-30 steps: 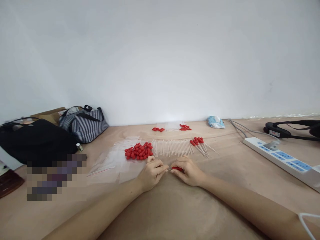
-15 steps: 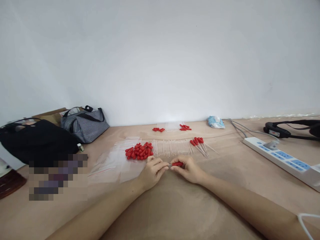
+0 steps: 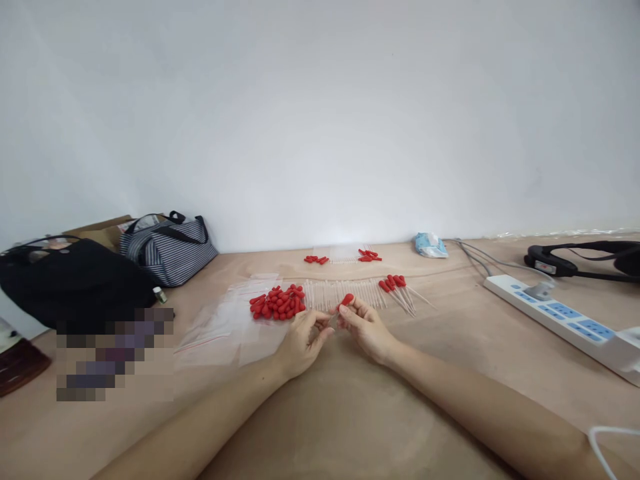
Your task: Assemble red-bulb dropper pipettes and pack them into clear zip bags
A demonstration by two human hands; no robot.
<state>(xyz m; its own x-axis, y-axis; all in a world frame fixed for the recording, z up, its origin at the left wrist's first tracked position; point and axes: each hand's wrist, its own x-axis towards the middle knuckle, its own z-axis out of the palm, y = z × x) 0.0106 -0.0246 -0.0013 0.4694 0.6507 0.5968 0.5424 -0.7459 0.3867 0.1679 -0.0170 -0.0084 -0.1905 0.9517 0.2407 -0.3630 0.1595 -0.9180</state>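
Note:
My right hand (image 3: 369, 328) is closed on a red rubber dropper bulb (image 3: 347, 300), its rounded end tilted up and away. Between both hands a short pale piece (image 3: 334, 321) shows, apparently a glass tube, and the fingers of my left hand (image 3: 303, 339) are closed at its other end. Just beyond my left hand is a pile of red bulbs (image 3: 278, 303). Behind my hands a row of thin pale tubes (image 3: 324, 293) lies side by side. To the right several tubes with red bulbs on them (image 3: 394, 285) lie fanned out.
Clear zip bags (image 3: 220, 327) lie left of the pile. Farther back are more red bulbs (image 3: 316, 259) and tubes (image 3: 345, 253). A power strip (image 3: 565, 320), a blue packet (image 3: 431, 245) and a black headset (image 3: 555, 260) sit right; striped (image 3: 173, 250) and black bags (image 3: 75, 280) stand left.
My right hand has turned, so the red bulb that lay level now points upward and away. It has shifted slightly left. My left hand stays nearly in place.

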